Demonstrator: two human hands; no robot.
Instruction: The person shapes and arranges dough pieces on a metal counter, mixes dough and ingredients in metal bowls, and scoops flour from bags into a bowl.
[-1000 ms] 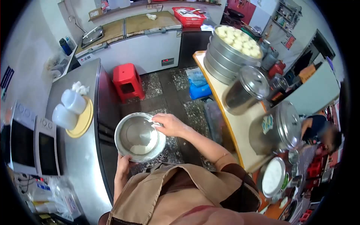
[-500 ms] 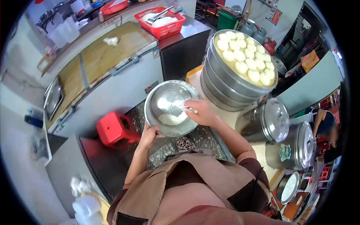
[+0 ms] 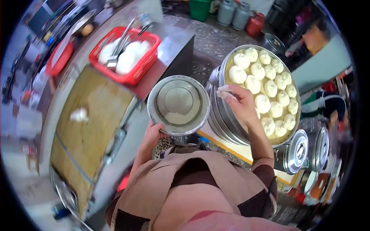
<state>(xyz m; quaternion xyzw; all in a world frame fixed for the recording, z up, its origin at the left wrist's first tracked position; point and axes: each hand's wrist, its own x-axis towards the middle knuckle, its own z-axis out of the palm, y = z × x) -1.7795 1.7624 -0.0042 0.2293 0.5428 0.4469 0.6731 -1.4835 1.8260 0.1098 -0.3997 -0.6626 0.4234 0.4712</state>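
My left hand (image 3: 153, 135) is closed on the near-left rim of a round metal bowl (image 3: 151, 106). A patch of pale white stuff (image 3: 179, 118) lies in the bottom of the bowl. My right hand (image 3: 242, 103) is raised right of the bowl, in front of the left edge of a stacked metal steamer (image 3: 225, 123). Its thumb and fingers are pinched together, with something whitish at the tips that I cannot make out. Several pleated white buns (image 3: 271, 88) sit spaced out on the steamer's top tier.
On the counter at upper left, a red plastic basket (image 3: 144, 63) holds white contents and metal tongs (image 3: 112, 61). A wooden board (image 3: 90, 127) carries a small white lump (image 3: 79, 114). Lidded metal pots (image 3: 298, 152) stand right; gas cylinders (image 3: 241, 16) are behind. Another person (image 3: 333, 106) is at far right.
My right hand has left the inside of the bowl and moved right, to the steamer; the shiny thing it held no longer shows. My left hand still holds the bowl. The view has turned.
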